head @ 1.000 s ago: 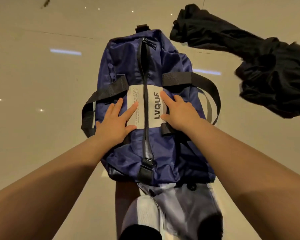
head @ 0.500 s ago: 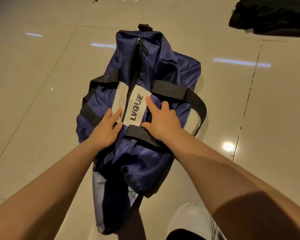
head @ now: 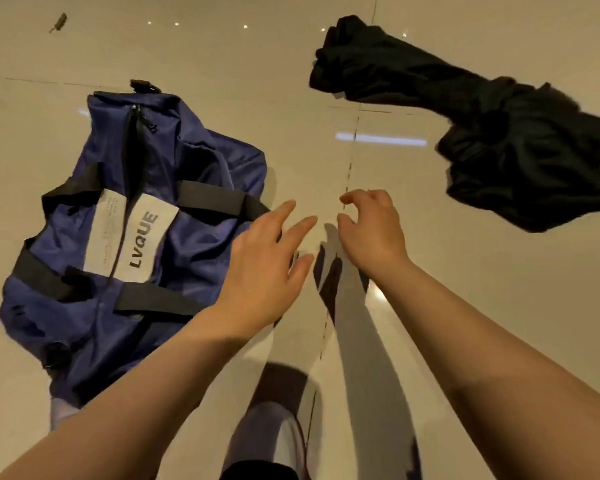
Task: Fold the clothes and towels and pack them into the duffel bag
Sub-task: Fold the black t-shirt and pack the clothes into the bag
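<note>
Left of centre, on the glossy tiled floor (head: 291, 81): a navy duffel bag (head: 201, 174), zipped shut, black straps across it, a pale label reading LVQUE (head: 142, 239) beside the zip. Upper right: a crumpled heap of black clothes (head: 520, 143), well apart from the bag. Mid-frame, above bare tile: left hand (head: 260, 268) over the bag's right edge, fingers straight and spread, gripping nothing; right hand (head: 371, 226) just beside it, fingers loosely curled, empty. Far upper left: a small dark scrap (head: 59, 22), too small to identify.
</note>
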Action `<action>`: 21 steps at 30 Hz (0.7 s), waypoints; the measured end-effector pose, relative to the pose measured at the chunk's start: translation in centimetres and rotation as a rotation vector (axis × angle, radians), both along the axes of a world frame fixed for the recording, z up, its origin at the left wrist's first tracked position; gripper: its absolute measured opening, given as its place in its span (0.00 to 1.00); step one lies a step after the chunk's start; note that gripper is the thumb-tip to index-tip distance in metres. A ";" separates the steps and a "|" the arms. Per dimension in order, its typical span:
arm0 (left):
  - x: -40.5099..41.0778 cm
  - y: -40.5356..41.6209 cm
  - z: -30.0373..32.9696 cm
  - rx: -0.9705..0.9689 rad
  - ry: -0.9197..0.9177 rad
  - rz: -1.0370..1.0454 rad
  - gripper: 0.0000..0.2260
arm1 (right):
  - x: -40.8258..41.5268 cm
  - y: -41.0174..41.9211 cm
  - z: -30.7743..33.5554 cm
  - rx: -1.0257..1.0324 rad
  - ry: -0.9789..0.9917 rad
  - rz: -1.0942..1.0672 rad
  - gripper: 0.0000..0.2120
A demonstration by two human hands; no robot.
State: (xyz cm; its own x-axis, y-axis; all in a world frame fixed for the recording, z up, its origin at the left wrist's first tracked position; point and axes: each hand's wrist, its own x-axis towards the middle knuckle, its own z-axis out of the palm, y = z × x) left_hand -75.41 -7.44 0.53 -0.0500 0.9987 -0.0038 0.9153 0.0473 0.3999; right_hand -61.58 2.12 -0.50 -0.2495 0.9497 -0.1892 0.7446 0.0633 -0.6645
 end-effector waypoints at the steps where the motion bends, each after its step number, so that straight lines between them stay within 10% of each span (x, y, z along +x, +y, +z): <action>1: 1.9 0.8 -0.7 -0.061 -0.014 -0.046 0.25 | 2.4 1.1 0.1 -0.004 -0.059 -0.046 0.18; 7: 10.1 2.6 -6.4 -0.638 0.150 -0.195 0.44 | 16.0 5.4 -0.9 -0.031 -0.390 -0.267 0.20; 21: 10.5 2.7 -6.6 -0.690 0.178 -0.192 0.49 | 21.3 2.9 -2.8 -0.039 -0.703 0.194 0.22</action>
